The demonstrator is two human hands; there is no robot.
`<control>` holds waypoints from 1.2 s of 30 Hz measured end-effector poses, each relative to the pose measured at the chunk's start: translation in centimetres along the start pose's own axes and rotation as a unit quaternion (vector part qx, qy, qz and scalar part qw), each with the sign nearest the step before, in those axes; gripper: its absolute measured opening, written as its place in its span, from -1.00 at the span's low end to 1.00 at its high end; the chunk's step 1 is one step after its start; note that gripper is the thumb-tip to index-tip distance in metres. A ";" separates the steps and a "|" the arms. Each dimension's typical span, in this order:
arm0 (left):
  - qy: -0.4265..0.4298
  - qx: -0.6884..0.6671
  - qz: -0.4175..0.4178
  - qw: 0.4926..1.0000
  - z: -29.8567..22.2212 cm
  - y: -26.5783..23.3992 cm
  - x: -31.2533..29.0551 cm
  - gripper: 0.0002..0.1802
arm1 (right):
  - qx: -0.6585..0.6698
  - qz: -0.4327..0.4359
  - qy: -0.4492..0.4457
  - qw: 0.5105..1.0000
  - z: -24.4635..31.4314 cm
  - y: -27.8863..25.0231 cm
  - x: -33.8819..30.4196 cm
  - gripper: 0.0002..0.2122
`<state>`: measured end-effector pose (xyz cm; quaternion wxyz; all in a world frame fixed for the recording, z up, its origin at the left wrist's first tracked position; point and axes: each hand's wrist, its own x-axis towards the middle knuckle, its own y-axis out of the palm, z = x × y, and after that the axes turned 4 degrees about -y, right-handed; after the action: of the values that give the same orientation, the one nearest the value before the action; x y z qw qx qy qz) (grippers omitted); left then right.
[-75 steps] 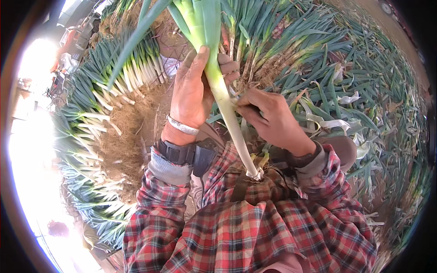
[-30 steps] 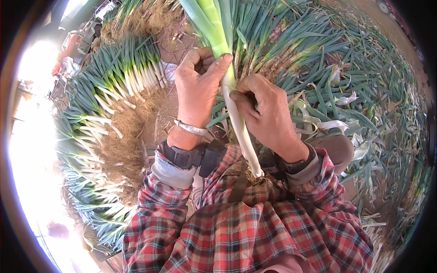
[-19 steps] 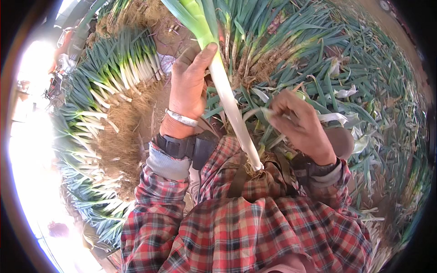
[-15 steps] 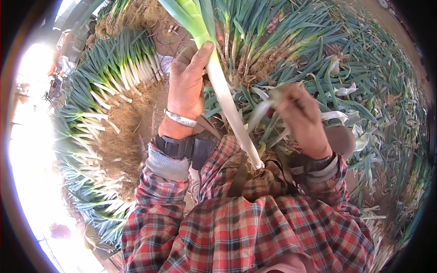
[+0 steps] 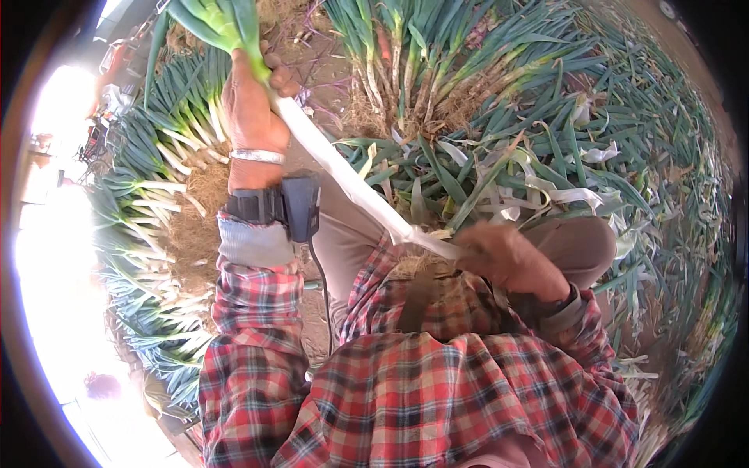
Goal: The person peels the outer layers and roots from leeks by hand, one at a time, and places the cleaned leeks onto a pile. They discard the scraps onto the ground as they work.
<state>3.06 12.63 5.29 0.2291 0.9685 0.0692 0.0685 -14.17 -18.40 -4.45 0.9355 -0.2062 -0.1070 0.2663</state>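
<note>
Head view: leek, slanting, smooth white stem, green top.

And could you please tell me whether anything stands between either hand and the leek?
Nothing visible does: the left hand grips the leek directly, near its green top. No separate object shows between the right hand and the leek's lower end either, though blur hides whether it holds the stalk or a loose layer.

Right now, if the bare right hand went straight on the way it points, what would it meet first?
Probably the long, white-stalked green leek, slanting across the line ahead of the right hand. The hand is blurred and depth unclear, so it might pass beneath or above.
</note>
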 end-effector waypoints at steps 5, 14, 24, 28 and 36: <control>0.036 -0.030 0.004 0.999 -3.8 -4.6 2.2 -0.57 | -0.216 0.131 0.058 0.966 -5.0 -2.4 -4.2 -0.89; -0.096 -0.382 0.376 0.839 -0.9 -0.8 -0.1 -0.46 | 0.337 0.068 -0.014 0.939 1.9 1.8 9.1 -0.66; -0.046 -0.058 0.086 0.994 0.8 2.1 -2.1 -0.48 | -0.074 -0.210 -0.135 0.966 0.5 4.9 10.7 -0.91; -0.066 -0.164 0.199 0.964 -2.3 -2.0 -0.5 -0.60 | -0.256 -0.150 -0.140 0.944 -6.9 3.4 6.5 -0.85; 0.013 -0.209 0.218 0.953 -4.1 -2.8 0.1 -0.58 | -0.459 -0.075 0.272 0.842 -16.1 -4.4 -1.3 -0.62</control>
<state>2.25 16.88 7.64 0.4053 0.8894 -0.1563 0.1425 -8.27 -27.76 -16.98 0.7424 -0.6676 0.0267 0.0493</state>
